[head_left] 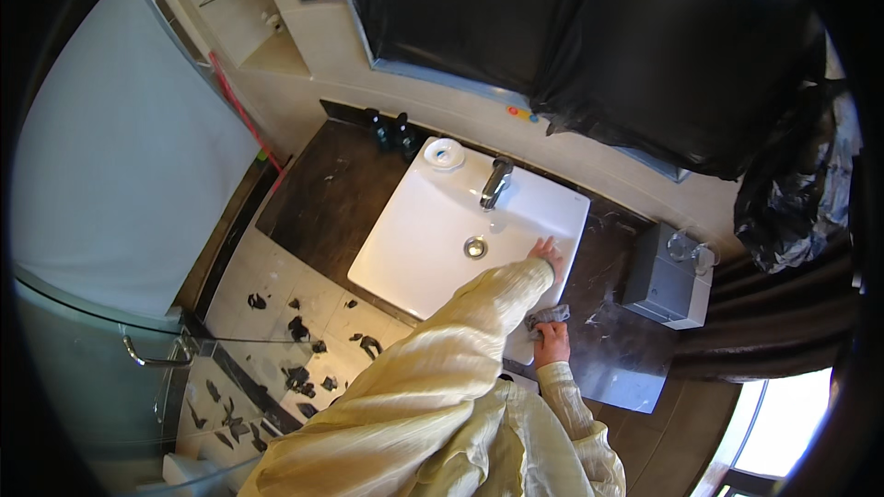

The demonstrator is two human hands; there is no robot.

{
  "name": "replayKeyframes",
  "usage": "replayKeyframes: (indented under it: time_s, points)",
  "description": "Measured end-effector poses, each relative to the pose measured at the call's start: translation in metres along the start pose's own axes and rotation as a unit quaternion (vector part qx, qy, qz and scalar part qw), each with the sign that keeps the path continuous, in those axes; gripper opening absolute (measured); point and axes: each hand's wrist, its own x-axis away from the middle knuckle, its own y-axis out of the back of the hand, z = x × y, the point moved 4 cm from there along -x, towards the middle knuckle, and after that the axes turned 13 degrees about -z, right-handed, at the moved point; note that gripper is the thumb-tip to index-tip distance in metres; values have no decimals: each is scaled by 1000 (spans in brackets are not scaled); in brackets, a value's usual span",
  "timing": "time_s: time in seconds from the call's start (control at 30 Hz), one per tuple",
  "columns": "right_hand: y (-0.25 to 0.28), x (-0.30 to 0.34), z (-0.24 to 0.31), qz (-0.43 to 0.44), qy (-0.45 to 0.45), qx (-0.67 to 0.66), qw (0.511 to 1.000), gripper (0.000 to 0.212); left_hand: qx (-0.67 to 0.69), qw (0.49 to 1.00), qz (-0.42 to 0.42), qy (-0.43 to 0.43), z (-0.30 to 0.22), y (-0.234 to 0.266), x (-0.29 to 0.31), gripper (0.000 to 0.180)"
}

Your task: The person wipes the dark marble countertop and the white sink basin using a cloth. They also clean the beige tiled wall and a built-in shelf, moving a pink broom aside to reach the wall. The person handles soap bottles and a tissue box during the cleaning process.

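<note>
A white square washbasin [414,230] is set in a dark marble-look counter. My left hand [547,252] reaches across into its right side, fingers stretched out near the inner wall, with nothing visible in them. At the basin's front right corner, my right hand [552,346] is closed on a crumpled grey cloth [550,315]. Part of the cloth lies under the fingers against the rim. A chrome faucet [496,183] stands at the back of the basin, and a round metal drain [475,247] sits in its floor. Loose cream sleeves cover both my arms.
A round white dish [444,154] rests on the basin's back left corner. Dark bottles [403,134] stand behind it. On the right, a grey box [665,276] carries clear glasses [681,244]. Black scraps [296,377] litter the floor beside a glass door [83,359]. Black plastic [645,46] covers the wall.
</note>
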Motion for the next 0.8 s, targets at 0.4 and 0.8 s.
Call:
replayKeyframes:
  time_s: [0.4,0.8]
  points:
    - [5,19,4,3,-36,-10,999,28,33,997,-73,19,-40,-4,54,75]
    - [-36,78,-138,76,-283,-351,889,28,-87,995,39,-32,-114,22,-27,57]
